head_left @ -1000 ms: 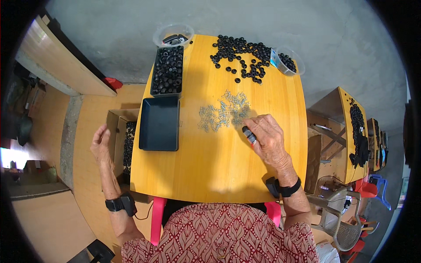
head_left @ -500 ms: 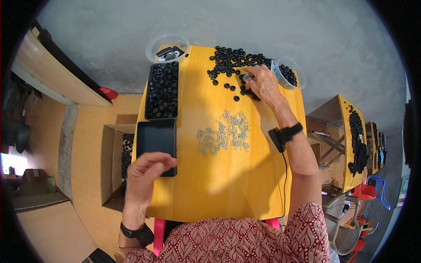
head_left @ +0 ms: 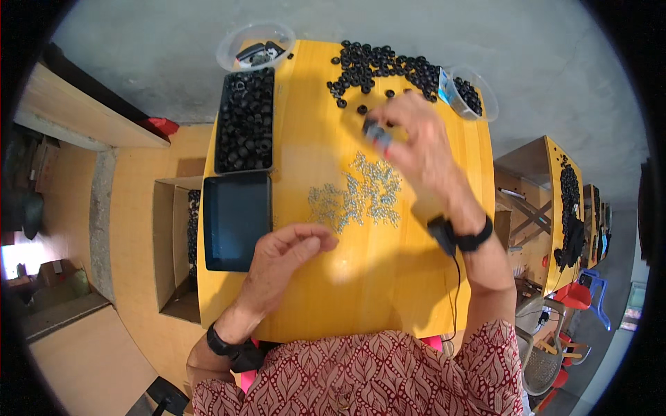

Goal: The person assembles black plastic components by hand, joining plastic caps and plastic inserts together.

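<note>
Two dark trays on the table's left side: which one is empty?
The nearer tray, just beside the left hand, is empty. The farther tray is packed with black rings.

A yellow wooden table [head_left: 361, 291] stands on a grey concrete floor [head_left: 541, 48]. Another yellow table [head_left: 555, 180] and red plastic chairs [head_left: 572, 295] stand to the right.

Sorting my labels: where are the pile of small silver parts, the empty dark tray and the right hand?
pile of small silver parts [head_left: 357, 197]: head view, middle of the heap.
empty dark tray [head_left: 236, 220]: head view, bare floor.
right hand [head_left: 416, 142]: head view, back of hand.
</note>
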`<act>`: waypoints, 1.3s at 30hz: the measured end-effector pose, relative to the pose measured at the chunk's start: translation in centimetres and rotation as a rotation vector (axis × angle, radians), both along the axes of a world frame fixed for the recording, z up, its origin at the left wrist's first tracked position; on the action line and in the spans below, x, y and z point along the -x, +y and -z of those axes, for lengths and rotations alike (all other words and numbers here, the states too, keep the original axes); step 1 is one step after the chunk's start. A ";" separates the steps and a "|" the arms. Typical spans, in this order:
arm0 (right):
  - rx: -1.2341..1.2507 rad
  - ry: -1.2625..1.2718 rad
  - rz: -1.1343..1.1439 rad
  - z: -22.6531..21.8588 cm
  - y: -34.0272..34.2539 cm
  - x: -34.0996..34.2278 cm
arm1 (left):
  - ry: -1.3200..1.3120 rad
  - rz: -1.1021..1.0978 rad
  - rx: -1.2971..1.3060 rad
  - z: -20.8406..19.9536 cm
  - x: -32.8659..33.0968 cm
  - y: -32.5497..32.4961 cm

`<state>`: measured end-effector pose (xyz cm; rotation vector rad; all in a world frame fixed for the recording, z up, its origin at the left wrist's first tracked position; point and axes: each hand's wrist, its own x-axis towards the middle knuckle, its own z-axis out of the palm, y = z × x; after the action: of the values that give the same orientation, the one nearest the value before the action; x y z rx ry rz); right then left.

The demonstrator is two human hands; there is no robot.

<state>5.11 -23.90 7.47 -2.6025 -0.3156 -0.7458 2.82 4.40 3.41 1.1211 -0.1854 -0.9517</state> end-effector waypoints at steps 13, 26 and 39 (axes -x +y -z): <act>-0.007 0.119 -0.105 2.1 8.1 12.6 | 0.208 -0.001 0.067 2.0 1.9 -1.9; -0.008 0.194 0.106 4.6 0.8 4.2 | 0.108 0.040 0.032 2.6 2.2 -1.7; -0.229 0.208 0.048 3.1 2.7 4.3 | 0.137 0.051 0.089 2.7 2.0 -1.7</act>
<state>0.77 -21.23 4.35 -2.4491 -0.0991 -0.4885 0.77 2.68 0.68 0.9696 -0.1438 -1.0517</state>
